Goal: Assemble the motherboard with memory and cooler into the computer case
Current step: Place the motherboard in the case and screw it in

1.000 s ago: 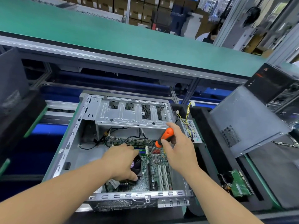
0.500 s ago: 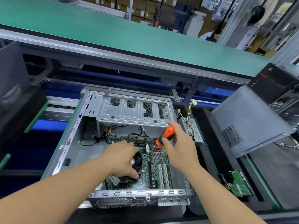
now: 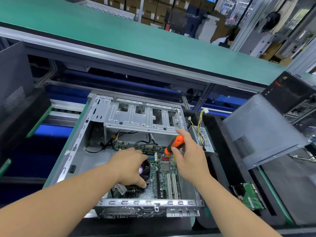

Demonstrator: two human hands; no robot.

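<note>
Motherboard [image 3: 164,178] lies flat on the floor of the open computer case [image 3: 80,139]. Head view: left hand [image 3: 131,166] rests on the cooler fan [image 3: 145,170], fingers curled round it. Right hand [image 3: 188,158] grips an orange-handled screwdriver [image 3: 174,144], shaft angled down-left toward the board's far edge, just beside the memory slots [image 3: 151,157]. Tip contact cannot be resolved.

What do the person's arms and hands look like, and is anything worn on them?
Both forearms are bare up to the frame edge: no sleeves show. The left hand and right hand wear no gloves, and no ring, watch or wrist strap can be seen. The fingernails look short and unpainted.
</note>
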